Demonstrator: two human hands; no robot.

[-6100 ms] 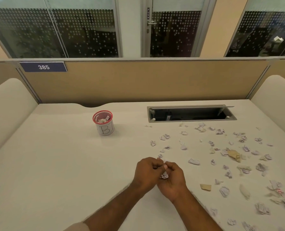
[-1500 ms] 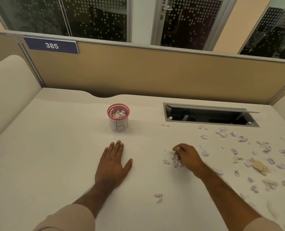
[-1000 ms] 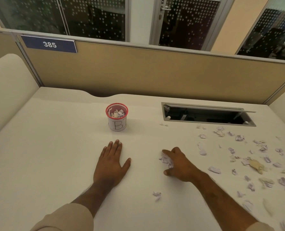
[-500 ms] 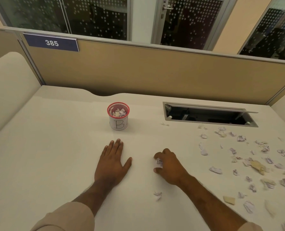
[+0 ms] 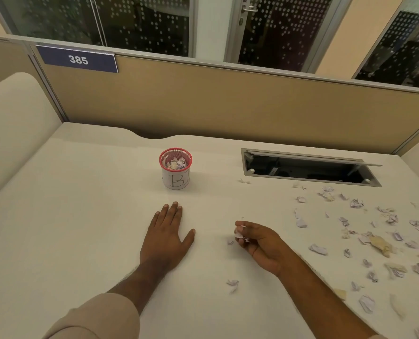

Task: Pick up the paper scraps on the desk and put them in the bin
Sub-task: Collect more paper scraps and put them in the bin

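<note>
From the head camera, the left hand (image 5: 165, 237) lay flat on the white worktop (image 5: 69, 216), palm down, fingers straight and close together, holding nothing. The right hand (image 5: 261, 244) hovered just over the worktop to its right, fingers curled round a small bunch of paper scraps (image 5: 240, 234) pinched at the fingertips. One tiny scrap (image 5: 230, 242) sat just beside those fingers, and another scrap (image 5: 233, 283) lay nearer the person, between the two forearms.

The bin (image 5: 175, 168), a small white cup with a red mesh rim and a handwritten "B" on its side, stood upright beyond the left hand, apart from it, with crumpled paper showing inside. Many more loose scraps (image 5: 355, 204) were scattered over the right side of the worktop, well apart from the bin, among them a tan piece (image 5: 381, 245). A rectangular cable hatch (image 5: 311, 168) stood open at the back right. A tan partition (image 5: 228, 104) rose behind the worktop, carrying a blue sign (image 5: 77, 59) reading 385.
</note>
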